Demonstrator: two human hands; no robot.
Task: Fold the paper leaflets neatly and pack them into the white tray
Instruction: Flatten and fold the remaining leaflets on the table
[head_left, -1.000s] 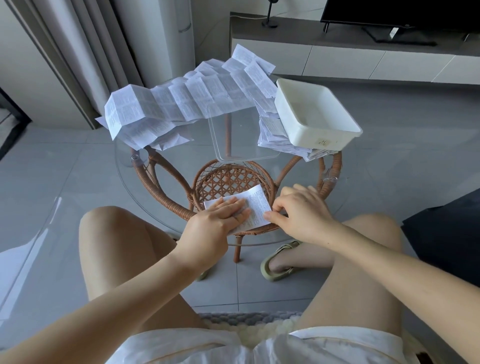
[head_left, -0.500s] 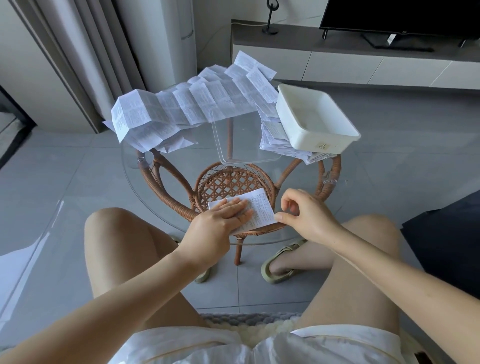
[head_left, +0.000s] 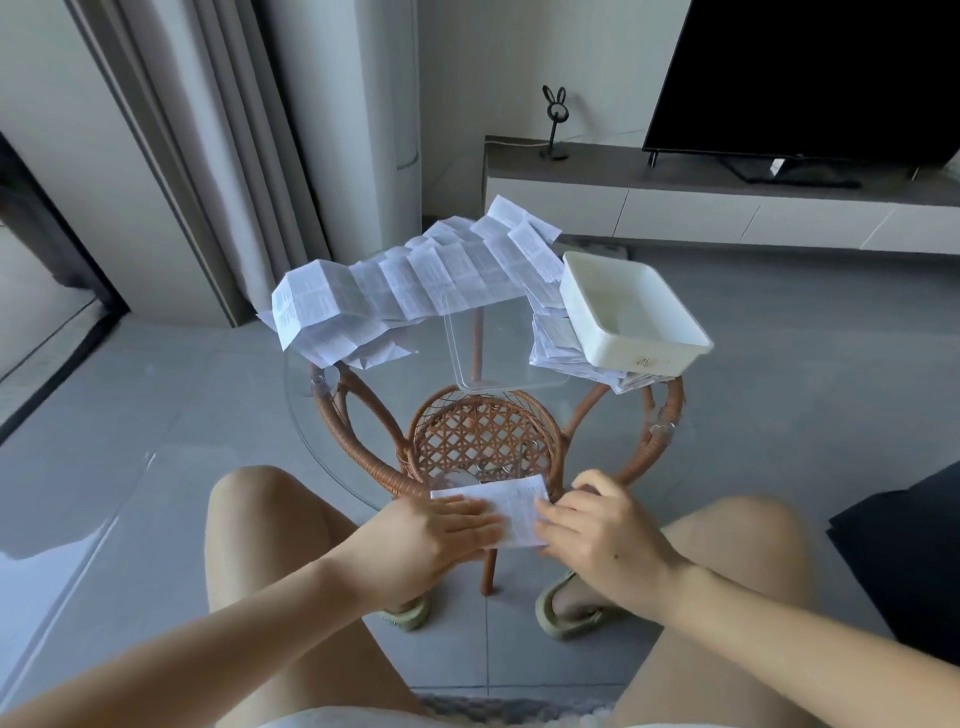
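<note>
Head view: folded leaflet (head_left: 511, 501) lies left-right under flat, pressing left hand (head_left: 431, 535); right hand (head_left: 608, 525) curled at edge, grip unclear; white tray (head_left: 631, 353) upper right, right hand nearer.

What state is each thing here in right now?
Folded leaflet: folded small, flat on glass table.
Left hand: flat, pressing the leaflet.
Right hand: fingers curled at its edge, grip unclear.
White tray: upright, empty, atop a paper stack.
Long leaflet: unfolded, creased.
Television: screen dark.
</note>
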